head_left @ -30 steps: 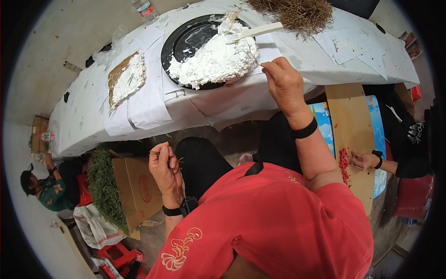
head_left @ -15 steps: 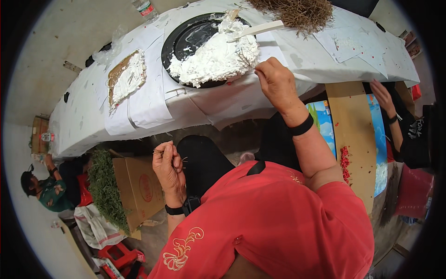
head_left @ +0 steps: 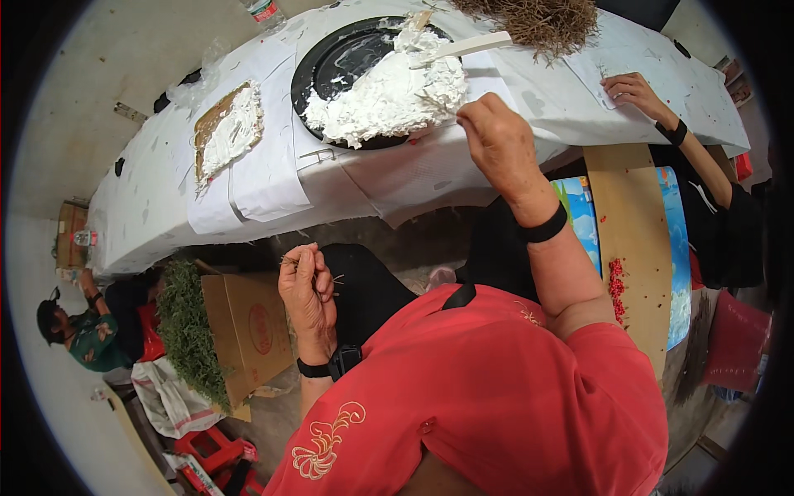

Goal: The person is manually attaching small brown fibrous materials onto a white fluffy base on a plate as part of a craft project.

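My right hand (head_left: 500,145) pinches a thin sprig (head_left: 436,102) over the near right edge of a white, creamy paste (head_left: 376,103). The sprig's far end lies against the paste. The paste is heaped on a round black tray (head_left: 310,70), and a pale flat stick (head_left: 475,45) rests in it. Lower and to the left, my left hand (head_left: 306,293) is closed on several thin brown twigs (head_left: 331,283) above my lap; their other ends are hidden by the fingers.
A pile of brown twigs (head_left: 538,25) lies at the table's back. A paste-covered board (head_left: 227,136) sits left on paper. Red berries (head_left: 616,289) lie on a cardboard strip (head_left: 633,223). A co-worker's hand (head_left: 633,87) is over the table at right. Greenery (head_left: 186,331) fills a carton (head_left: 248,331).
The co-worker's hand at right has moved from beside the cardboard up over the table. My right hand and the sprig have shifted only slightly; my left hand keeps its twigs.
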### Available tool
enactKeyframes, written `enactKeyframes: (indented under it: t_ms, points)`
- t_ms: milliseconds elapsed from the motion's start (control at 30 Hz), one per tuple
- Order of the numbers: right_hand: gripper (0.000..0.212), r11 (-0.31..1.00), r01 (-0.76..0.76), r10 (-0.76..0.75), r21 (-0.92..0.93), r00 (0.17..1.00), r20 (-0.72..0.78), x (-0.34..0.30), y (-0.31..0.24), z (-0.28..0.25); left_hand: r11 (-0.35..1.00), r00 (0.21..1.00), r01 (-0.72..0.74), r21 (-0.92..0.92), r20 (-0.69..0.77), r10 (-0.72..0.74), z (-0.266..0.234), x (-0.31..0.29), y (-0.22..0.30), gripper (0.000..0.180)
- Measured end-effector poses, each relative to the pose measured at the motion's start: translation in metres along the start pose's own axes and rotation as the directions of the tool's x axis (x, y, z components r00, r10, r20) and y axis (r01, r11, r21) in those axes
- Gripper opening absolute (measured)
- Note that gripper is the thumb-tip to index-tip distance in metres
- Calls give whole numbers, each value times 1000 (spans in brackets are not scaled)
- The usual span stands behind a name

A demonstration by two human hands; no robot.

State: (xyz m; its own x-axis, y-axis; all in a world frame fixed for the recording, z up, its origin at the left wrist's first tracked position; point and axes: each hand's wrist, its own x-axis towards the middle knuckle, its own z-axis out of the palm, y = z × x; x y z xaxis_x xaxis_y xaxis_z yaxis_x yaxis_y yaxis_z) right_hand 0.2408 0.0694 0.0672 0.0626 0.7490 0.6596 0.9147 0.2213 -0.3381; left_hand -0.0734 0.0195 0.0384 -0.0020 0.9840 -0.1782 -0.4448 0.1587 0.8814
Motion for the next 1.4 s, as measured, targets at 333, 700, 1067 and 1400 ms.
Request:
enactKeyframes:
  t_ms: [333, 700, 1067, 1400]
  points:
    - [9, 986, 129, -121, -101, 989, 87, 16, -8, -4, 999, 999, -2, -47, 43, 4, -7, -4, 1, 18]
    - [4, 973, 26, -11, 231, 998, -64, 17, -11, 11, 998, 999, 20, -54, 31, -18, -13, -3, -2, 19]
    - [6, 975, 30, 8, 219, 985, -172, 28, -18, -5, 998, 999, 42, -49, 32, -40, -12, -3, -4, 18]
    - [9, 992, 125, -125, -18, 992, 1, 19, 4, 1, 998, 1000, 17, -61, 6, -16, -15, -5, -4, 17]
